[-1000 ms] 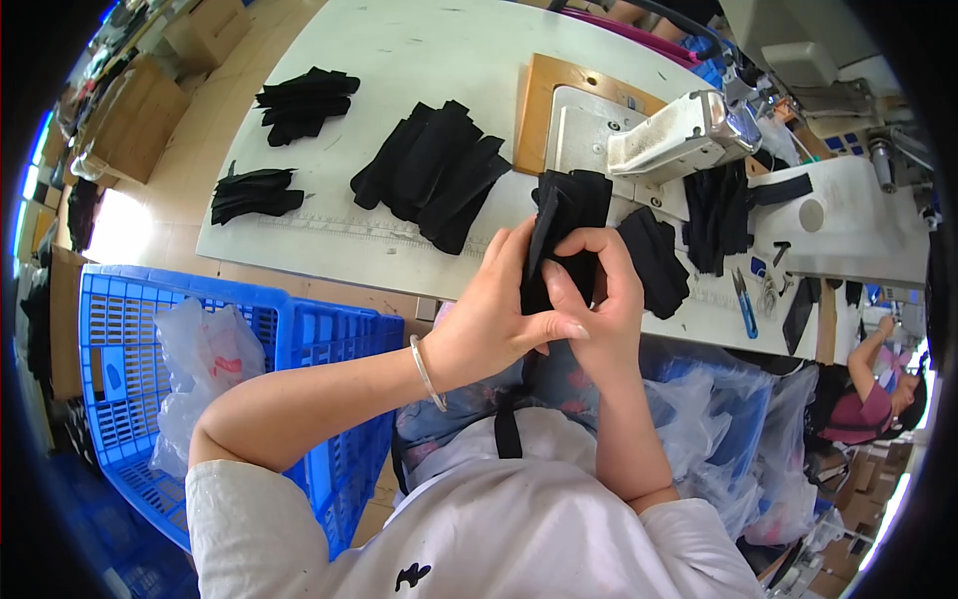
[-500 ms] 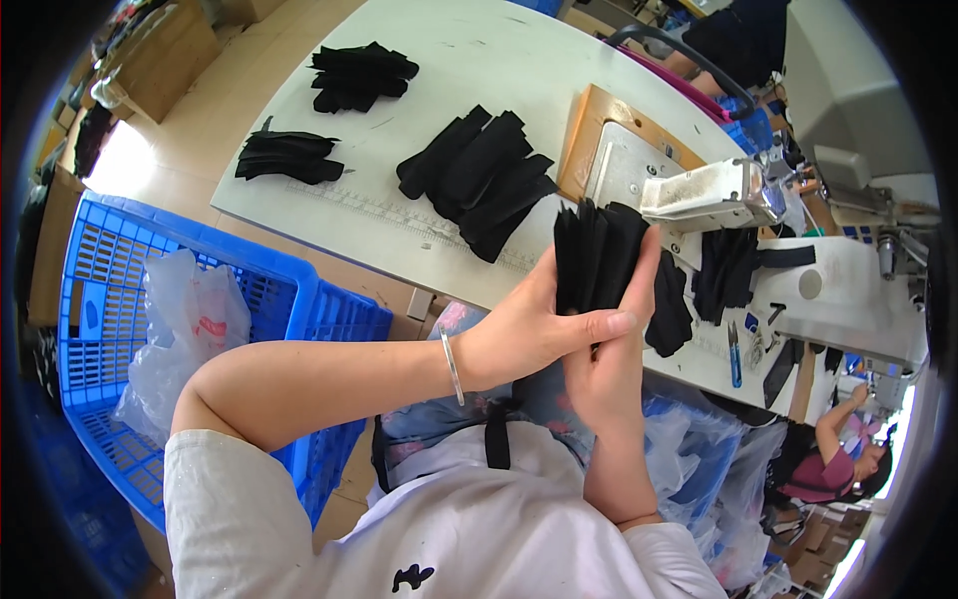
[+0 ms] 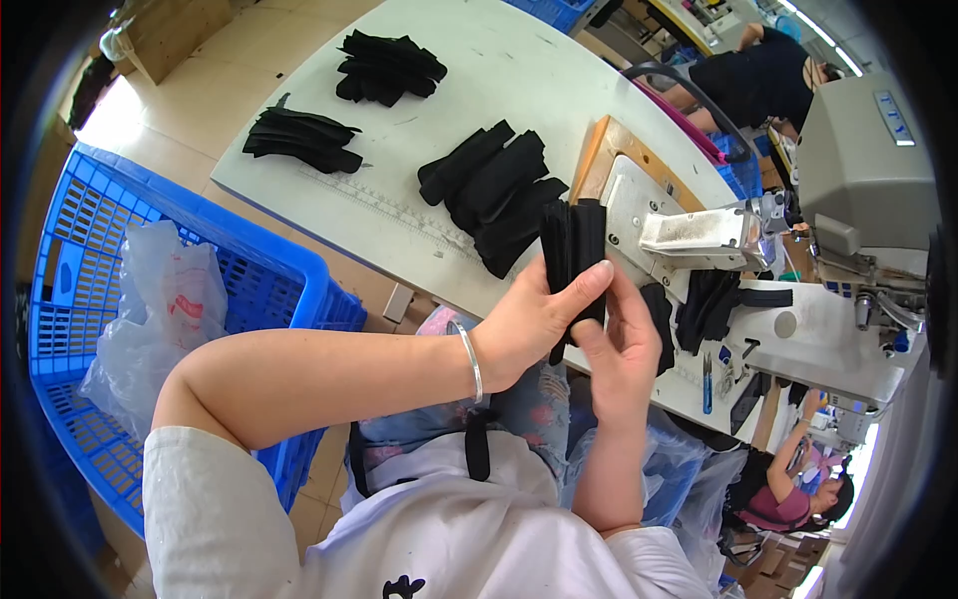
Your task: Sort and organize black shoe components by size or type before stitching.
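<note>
A bundle of black fabric strips (image 3: 573,238) is held upright in front of me, just off the table's near edge. My left hand (image 3: 532,317) is closed round its lower left side, thumb laid across the front. On the right side, my right hand (image 3: 625,351) has curled fingers and its thumb against the bundle's lower part; some fingertips are hidden behind it. Beyond my hands, a loose pile of black strips (image 3: 496,185) lies on the white table (image 3: 399,215). Two smaller black stacks, a far one (image 3: 391,68) and a left one (image 3: 301,140), lie farther off.
A sewing machine with a white arm (image 3: 699,236) stands right of my hands. More black strips (image 3: 707,307) and blue-handled snips (image 3: 708,383) lie beside it. A blue crate (image 3: 289,265) with a plastic bag (image 3: 165,319) stands left. Two other people (image 3: 763,75) are farther off.
The bundle has turned narrower toward me and come slightly left. My right hand has shifted down its side, its fingers loosened and more visible. The whole view has swung a little.
</note>
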### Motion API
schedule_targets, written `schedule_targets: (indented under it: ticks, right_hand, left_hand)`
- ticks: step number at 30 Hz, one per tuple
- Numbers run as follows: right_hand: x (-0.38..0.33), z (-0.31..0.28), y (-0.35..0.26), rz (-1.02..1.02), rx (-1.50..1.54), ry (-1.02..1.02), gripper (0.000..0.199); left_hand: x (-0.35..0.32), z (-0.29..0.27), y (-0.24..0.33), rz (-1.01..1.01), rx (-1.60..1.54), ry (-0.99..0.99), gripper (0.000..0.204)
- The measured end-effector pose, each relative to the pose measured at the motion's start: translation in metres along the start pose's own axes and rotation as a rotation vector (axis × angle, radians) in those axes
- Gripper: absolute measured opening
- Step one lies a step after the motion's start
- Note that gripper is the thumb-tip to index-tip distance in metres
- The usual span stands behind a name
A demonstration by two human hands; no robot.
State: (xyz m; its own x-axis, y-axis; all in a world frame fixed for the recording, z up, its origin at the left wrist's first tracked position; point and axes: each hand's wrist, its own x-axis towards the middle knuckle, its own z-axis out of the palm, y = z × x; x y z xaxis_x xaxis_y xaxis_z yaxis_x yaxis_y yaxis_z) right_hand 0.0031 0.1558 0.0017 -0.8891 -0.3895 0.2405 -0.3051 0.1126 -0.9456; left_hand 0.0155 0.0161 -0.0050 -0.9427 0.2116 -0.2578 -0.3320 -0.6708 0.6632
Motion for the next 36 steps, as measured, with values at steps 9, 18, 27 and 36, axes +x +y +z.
schedule_targets:
  ticks: [9, 18, 27, 36]
  right_hand:
    - [0.001, -0.007, -0.005, 0.137, -0.023, 0.062, 0.042]
    - [-0.002, -0.010, -0.001, 0.011, -0.142, 0.284, 0.031]
    - [0.000, 0.000, 0.001, 0.174, 0.059, 0.295, 0.036]
    - [0.004, -0.007, -0.001, -0.064, -0.515, -0.030, 0.031]
  left_hand:
    - [0.003, 0.001, -0.004, 0.086, 0.010, -0.085, 0.036]
    - [0.003, -0.003, -0.005, -0.024, -0.027, -0.191, 0.024]
    - [0.009, -0.009, -0.013, -0.036, -0.090, -0.015, 0.017]
    - [0.006, -0.007, -0.009, 0.046, 0.007, 0.063, 0.025]
